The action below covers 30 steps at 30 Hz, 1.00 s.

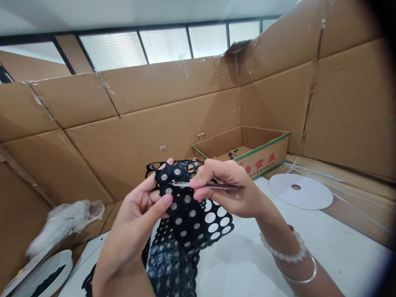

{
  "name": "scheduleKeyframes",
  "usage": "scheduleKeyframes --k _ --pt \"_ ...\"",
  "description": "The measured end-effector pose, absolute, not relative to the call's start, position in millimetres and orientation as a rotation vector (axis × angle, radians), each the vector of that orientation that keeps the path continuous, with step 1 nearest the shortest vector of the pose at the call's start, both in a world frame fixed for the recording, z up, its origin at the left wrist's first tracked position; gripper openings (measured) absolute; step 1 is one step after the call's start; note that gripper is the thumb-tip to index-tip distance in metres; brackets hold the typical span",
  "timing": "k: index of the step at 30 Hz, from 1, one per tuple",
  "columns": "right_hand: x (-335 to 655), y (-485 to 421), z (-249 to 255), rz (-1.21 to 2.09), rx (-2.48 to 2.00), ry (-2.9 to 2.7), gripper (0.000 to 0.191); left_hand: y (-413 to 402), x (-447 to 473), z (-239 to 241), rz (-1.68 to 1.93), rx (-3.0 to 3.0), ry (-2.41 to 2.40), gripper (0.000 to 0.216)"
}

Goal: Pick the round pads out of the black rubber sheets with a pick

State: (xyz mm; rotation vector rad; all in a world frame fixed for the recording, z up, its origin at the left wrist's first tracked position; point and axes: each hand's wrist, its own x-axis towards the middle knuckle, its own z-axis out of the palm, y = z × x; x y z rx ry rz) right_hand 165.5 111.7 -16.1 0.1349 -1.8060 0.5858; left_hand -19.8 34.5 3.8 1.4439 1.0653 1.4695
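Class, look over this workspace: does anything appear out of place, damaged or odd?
A bent cardboard flap juts at the corner of the cardboard wall, breaking its top edge. Crumpled plastic lies at left, looking untidy. No spill shows.

Pale light fills windows (163, 43) beyond and above the right hand (230, 187) | soft shadow greys the table (230, 262) beneath it | bluish sheen glints on black sheeting (163, 255) below the grip | wide-angle stretch warps the edges, dark blur rimming the far right
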Motion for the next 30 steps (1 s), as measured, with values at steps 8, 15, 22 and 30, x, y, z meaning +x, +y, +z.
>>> scheduleKeyframes --k 8,15,22,30 --pt "136.3 104.1 -27.3 -0.302 -0.039 -1.799 0.023 40.8 -14.3 1.3 1.646 1.649 1.195 0.068" --pt "125.1 121.2 -33.5 -0.206 -0.003 -1.732 0.022 49.3 -9.9 -1.3 1.662 1.754 1.208 0.061" --pt "123.4 121.1 -34.1 -0.163 -0.040 -1.787 0.027 47.6 -12.4 -2.0 1.645 1.778 1.261 0.066" --pt "128.0 120.2 -32.0 -0.087 -0.094 -1.817 0.020 49.5 -6.9 2.4 1.618 1.755 1.304 0.064"
